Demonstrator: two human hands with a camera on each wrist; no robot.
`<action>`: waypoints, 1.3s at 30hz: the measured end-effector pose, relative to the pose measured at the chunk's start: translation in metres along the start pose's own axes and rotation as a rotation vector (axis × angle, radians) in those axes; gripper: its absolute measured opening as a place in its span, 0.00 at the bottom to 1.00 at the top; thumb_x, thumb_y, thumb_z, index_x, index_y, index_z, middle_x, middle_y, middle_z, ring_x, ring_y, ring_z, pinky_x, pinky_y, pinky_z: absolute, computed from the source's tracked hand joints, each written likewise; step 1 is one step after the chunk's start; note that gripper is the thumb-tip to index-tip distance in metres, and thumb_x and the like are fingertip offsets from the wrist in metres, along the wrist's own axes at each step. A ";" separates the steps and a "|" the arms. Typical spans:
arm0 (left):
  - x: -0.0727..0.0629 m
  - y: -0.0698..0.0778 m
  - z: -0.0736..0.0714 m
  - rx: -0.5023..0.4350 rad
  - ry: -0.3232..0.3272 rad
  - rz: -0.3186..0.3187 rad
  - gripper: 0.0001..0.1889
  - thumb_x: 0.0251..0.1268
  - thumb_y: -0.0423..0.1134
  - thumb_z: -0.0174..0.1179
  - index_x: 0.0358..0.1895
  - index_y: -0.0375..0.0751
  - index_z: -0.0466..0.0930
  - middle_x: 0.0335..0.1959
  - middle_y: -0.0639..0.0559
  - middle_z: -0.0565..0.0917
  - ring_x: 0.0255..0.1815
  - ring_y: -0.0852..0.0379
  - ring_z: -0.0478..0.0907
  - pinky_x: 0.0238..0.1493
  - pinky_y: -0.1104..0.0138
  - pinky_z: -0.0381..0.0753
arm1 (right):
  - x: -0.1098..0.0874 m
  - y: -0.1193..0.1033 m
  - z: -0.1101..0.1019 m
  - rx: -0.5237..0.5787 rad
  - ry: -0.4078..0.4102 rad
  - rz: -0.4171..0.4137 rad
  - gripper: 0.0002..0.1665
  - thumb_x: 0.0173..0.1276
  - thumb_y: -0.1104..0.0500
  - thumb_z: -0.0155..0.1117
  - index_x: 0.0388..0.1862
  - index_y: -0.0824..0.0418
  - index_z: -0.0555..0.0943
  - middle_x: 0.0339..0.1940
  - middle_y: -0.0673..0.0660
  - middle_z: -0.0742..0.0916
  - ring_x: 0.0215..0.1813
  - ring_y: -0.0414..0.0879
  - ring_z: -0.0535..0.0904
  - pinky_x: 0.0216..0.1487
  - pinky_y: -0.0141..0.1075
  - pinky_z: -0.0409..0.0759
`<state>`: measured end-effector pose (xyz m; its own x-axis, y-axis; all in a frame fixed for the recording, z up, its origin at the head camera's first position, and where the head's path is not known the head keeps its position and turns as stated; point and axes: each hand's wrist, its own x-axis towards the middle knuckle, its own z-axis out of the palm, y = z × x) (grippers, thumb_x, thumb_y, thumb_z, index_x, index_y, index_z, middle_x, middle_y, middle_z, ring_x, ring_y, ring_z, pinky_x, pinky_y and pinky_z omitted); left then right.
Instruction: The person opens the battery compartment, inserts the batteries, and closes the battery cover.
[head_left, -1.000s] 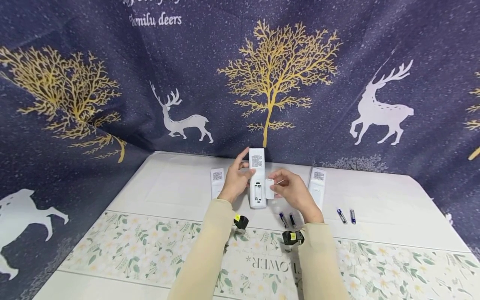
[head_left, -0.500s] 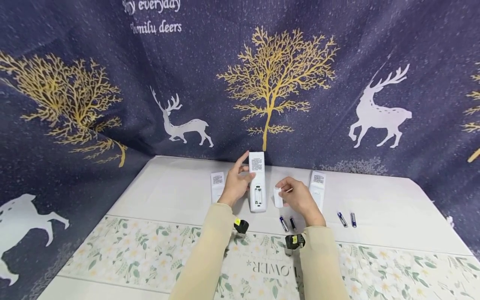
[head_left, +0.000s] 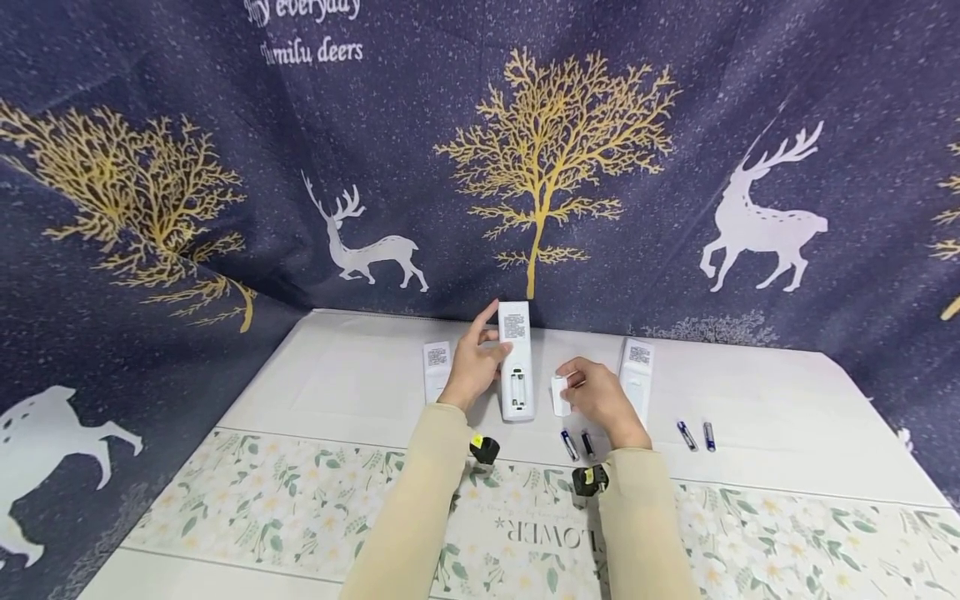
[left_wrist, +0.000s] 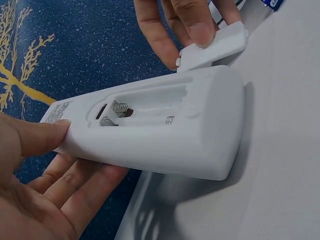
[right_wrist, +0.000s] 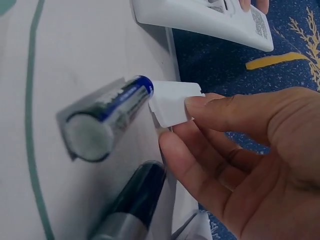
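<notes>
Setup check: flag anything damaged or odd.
The held, long white plastic remote shows no damage, but the dark printed lettering on the white floral table covering looks odd: upside down in the head view.

left grip [head_left: 471, 367] — curled | right grip [head_left: 596, 396] — pinching | arms [head_left: 412, 500] outstretched

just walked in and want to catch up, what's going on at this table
A person's left hand holds a white remote control with its back showing; the battery compartment is open and holds no batteries. The right hand pinches the battery cover, clear of the remote control. Two batteries lie on the table just left of the right wrist, another pair farther right. Two more white remotes lie to either side.
</notes>
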<state>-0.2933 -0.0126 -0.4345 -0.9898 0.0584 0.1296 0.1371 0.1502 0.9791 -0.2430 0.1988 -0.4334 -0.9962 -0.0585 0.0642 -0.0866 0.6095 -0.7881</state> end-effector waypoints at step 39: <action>-0.003 0.002 0.001 -0.004 -0.015 -0.004 0.40 0.75 0.28 0.64 0.84 0.63 0.64 0.57 0.43 0.80 0.34 0.58 0.79 0.33 0.55 0.87 | -0.011 -0.020 -0.019 -0.123 -0.004 -0.070 0.23 0.73 0.61 0.73 0.62 0.70 0.81 0.55 0.69 0.86 0.56 0.64 0.84 0.57 0.57 0.84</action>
<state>-0.2904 -0.0114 -0.4334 -0.9898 0.0723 0.1232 0.1327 0.1463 0.9803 -0.2307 0.2021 -0.4065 -0.9877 -0.1070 0.1139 -0.1562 0.6961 -0.7007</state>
